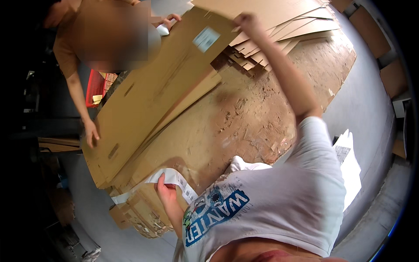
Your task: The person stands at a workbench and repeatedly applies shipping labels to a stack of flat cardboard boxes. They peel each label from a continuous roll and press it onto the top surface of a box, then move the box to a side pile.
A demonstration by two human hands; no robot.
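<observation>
My left hand (166, 192) is closed on a strip of white labels (175, 176), with the thumb on top. The strip curls to both sides over the table's near edge. My right arm reaches far out, and my right hand (248, 25), slightly blurred, is closed at the far right corner of a large flat cardboard sheet (152, 91). A white printed label (206, 39) sits near that end of the sheet. Slots are cut through the cardboard. Under it lies another cardboard piece (192, 94).
Across the table, a co-worker's hands (91, 133) are at the sheet's left end and far edge. Stacked cardboard sheets (283, 22) lie at the far right of the worn wooden table (257, 113). A red basket (94, 89) stands beyond; white sheets (349, 170) are at my right.
</observation>
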